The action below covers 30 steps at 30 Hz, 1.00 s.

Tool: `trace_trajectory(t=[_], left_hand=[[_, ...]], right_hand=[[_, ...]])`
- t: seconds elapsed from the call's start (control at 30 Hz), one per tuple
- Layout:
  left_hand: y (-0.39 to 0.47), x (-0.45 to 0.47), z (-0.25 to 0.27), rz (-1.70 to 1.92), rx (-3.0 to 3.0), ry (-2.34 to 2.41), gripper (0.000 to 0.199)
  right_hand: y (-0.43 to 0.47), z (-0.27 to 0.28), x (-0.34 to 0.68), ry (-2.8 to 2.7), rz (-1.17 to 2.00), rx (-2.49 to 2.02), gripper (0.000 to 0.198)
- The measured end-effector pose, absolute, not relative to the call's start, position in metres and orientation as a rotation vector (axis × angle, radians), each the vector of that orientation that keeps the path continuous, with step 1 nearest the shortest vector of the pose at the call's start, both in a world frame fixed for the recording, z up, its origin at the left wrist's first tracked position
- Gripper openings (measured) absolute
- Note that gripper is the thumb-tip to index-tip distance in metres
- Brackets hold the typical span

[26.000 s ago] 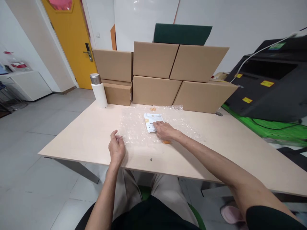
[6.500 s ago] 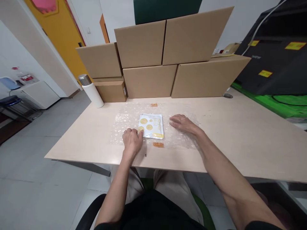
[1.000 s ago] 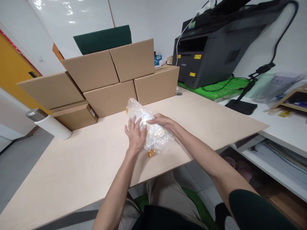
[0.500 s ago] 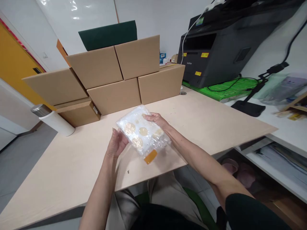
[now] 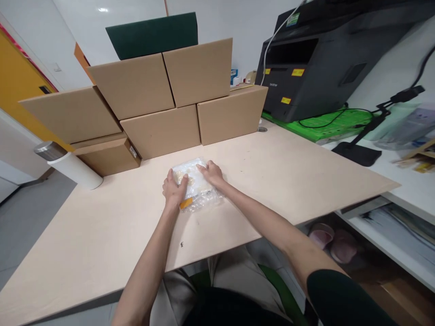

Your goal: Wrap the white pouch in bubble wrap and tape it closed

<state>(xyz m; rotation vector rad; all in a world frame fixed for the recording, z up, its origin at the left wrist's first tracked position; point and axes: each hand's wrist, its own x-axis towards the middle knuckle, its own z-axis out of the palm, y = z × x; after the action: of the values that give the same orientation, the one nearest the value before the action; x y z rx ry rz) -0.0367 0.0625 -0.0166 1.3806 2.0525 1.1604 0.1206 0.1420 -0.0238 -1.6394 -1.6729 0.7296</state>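
Note:
A flat, whitish package in clear bubble wrap (image 5: 197, 184) lies on or just over the table, with pale yellow round spots on its face. An orange piece (image 5: 186, 203), perhaps tape or a label, shows at its near left corner. My left hand (image 5: 174, 189) grips the left edge, thumb and fingers over the top face. On the far right side, my right hand (image 5: 212, 174) holds the edge with its thumb on top. Loose wrap spreads toward me from the near edge. Fingers under the package are hidden.
Stacked cardboard boxes (image 5: 159, 133) line the back of the wooden table (image 5: 272, 181), topped by a dark green box (image 5: 154, 36). A white bottle with a metal cap (image 5: 76, 170) stands at left. A dark printer (image 5: 299, 77) and black stand (image 5: 356, 153) are at right.
The package has been lowered toward the table and turned flatter, its orange corner swinging left. My left hand has moved from its underside onto the top left edge; my right hand still holds the right side.

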Motion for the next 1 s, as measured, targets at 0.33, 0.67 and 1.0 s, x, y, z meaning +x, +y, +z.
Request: trace_trajectory(t=[0.33, 0.67, 1.0], left_hand=[[0.049, -0.051, -0.013, 0.535, 1.790, 2.054, 0.128], [0.048, -0.063, -0.009, 0.296, 1.956, 1.993, 0.135], [0.043, -0.065, -0.014, 0.287, 1.962, 1.997, 0.137]], right_hand=[[0.134, -0.021, 0.136, -1.834, 0.901, -1.507, 0.047], [0.146, -0.023, 0.188, -2.334, 1.219, -0.933, 0.136], [0.149, -0.020, 0.191, -2.292, 1.319, -0.935, 0.135]])
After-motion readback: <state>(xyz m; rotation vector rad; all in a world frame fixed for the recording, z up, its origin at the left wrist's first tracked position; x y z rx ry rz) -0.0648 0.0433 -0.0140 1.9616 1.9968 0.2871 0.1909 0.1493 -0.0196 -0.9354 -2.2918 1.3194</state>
